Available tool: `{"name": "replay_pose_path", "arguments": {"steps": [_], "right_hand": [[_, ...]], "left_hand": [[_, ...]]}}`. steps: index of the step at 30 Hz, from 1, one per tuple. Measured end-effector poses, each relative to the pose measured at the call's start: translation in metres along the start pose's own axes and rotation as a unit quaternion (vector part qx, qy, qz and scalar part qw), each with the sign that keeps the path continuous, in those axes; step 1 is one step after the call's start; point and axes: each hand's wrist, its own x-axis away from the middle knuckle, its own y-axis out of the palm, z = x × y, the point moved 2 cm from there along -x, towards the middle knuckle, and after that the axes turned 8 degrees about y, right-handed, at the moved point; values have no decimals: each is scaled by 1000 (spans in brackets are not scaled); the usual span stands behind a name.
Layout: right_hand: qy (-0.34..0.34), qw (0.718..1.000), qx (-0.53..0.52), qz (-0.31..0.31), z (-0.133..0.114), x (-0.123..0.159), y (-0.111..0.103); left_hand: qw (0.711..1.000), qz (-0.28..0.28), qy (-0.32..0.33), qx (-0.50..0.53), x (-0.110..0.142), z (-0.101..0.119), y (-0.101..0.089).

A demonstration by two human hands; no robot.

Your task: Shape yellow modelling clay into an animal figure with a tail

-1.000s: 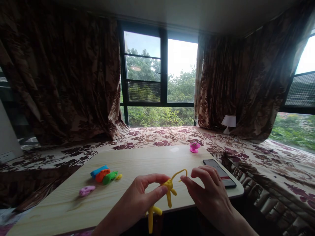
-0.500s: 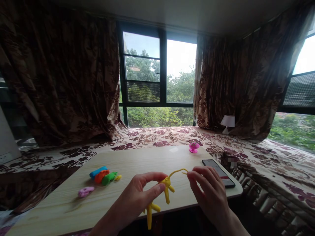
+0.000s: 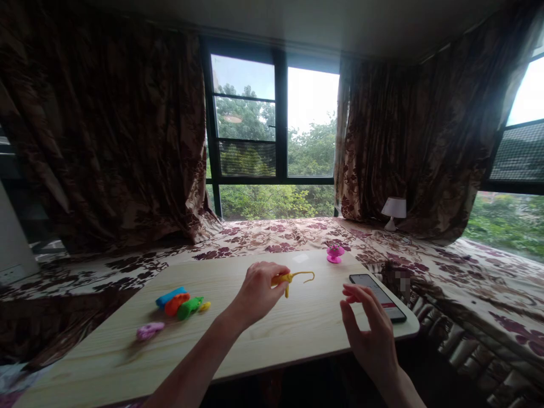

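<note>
My left hand [image 3: 261, 289] is closed round a yellow clay figure [image 3: 288, 277], held above the table. A long thin strand sticks out of the figure to the right and hooks back at its end, while a short leg points down. The rest of its body is hidden behind my fingers. To the right, my right hand [image 3: 369, 320] is apart from the figure, thumb and fingers spread with nothing between them. It hovers by the front right part of the table, close to the phone [image 3: 378, 297].
On the left of the wooden table [image 3: 238, 357] lie blue [image 3: 171, 296], orange [image 3: 175, 306] and green [image 3: 189, 309] clay lumps, a small yellow piece [image 3: 204, 306] and a pink piece [image 3: 149, 331]. A magenta stand-like object [image 3: 335, 254] is at the back; a small lamp [image 3: 394, 212] stands beyond.
My left hand has carried the yellow clay figure up and away from me, turning it. My right hand has let go of the thin strand, moved slightly right and opened.
</note>
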Motion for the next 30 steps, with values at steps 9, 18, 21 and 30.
{"name": "replay_pose_path", "arguments": {"steps": [9,18,21,30], "right_hand": [[223,972,26,-76,81,26,39],[244,963,68,-94,78,28,40],[243,962,77,-95,77,28,40],[244,961,88,-100,79,30,39]], "left_hand": [[989,-103,48,-97,-36,-39,79],[981,-131,63,-132,-30,-50,105],[984,-115,60,-125,-32,-49,105],[996,36,-3,-87,-13,-61,65]]}}
